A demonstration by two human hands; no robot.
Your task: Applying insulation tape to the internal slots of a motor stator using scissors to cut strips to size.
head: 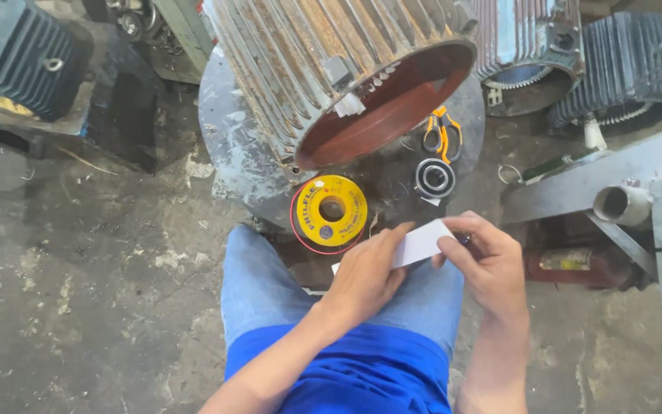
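Note:
My left hand [367, 272] and my right hand [486, 261] together hold a small white paper strip [421, 243] over my lap. The left thumb presses its left end; the right fingers pinch its right end. Just beyond my hands lies a yellow spool [329, 212] with red wire around it, on a round metal plate [227, 138]. A large ribbed motor housing [323, 69] rests on that plate, its open reddish bore facing me, with white paper strips tucked in its slots.
A steel ball bearing [434, 178] and orange-handled scissors [441, 132] lie on the plate right of the spool. Other finned motor housings [614, 69] stand at back right and back left. A grey metal frame with a pipe end [622, 203] sits to the right.

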